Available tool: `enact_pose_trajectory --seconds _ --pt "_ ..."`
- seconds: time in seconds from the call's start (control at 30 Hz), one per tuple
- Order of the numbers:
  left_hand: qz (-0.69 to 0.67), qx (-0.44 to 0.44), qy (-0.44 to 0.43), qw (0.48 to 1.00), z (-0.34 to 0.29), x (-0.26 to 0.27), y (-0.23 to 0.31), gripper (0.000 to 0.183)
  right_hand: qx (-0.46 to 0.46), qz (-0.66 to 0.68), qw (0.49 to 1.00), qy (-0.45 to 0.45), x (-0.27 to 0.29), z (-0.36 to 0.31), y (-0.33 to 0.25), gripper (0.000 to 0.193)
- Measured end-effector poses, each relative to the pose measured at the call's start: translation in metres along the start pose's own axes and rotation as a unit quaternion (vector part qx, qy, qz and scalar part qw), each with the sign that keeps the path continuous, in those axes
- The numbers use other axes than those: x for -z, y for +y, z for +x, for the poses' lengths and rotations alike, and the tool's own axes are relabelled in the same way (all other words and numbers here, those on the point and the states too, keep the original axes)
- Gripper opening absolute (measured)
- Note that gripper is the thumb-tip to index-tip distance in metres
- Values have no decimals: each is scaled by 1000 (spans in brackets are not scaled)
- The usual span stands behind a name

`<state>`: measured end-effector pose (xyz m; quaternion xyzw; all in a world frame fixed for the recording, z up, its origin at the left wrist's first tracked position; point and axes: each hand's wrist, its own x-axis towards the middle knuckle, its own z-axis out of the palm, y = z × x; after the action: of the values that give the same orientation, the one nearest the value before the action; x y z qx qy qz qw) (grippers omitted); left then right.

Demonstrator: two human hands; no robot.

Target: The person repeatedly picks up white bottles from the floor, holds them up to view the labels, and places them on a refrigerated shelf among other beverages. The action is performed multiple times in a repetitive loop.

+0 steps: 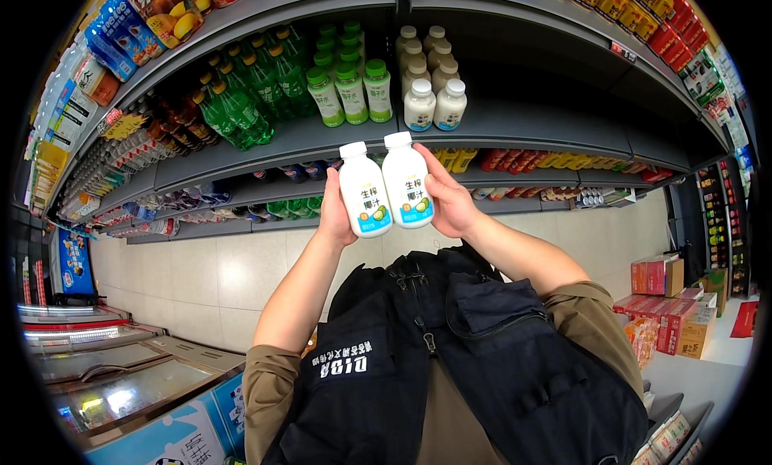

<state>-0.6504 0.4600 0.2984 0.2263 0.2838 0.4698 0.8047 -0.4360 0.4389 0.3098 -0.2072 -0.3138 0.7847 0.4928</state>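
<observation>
Two white plastic drink bottles with white caps and blue-based labels are held side by side in front of the shelf. My left hand [335,210] is closed round the left bottle [366,190], its fingers mostly behind it. Round the right bottle [408,181] my right hand [450,198] is closed from its outer side. Both bottles stand nearly upright, close against each other. Just beyond them, on the grey shelf [515,127], is a group of similar white bottles [435,106], with brownish bottles behind.
Green-capped bottles [350,93] and green soda bottles [241,103] fill the shelf's left part. A lower shelf holds drinks lying in rows. Cartons [659,316] are stacked on the floor at right. A glass-topped freezer [121,381] stands at lower left.
</observation>
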Motion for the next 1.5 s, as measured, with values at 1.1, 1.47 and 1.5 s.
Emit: enact_pose_trajectory --seconds 1.1,1.47,1.5 --pt "0 3 -6 1000 -3 -3 -1 76 3 -17 1000 -3 1 -5 -1 65" --pt "8 -1 -2 1000 -1 -2 0 78 -1 -2 1000 -3 0 -4 -3 59" --pt "7 -3 1 1000 -2 -3 0 78 1 -9 1000 -3 0 -4 -2 61"
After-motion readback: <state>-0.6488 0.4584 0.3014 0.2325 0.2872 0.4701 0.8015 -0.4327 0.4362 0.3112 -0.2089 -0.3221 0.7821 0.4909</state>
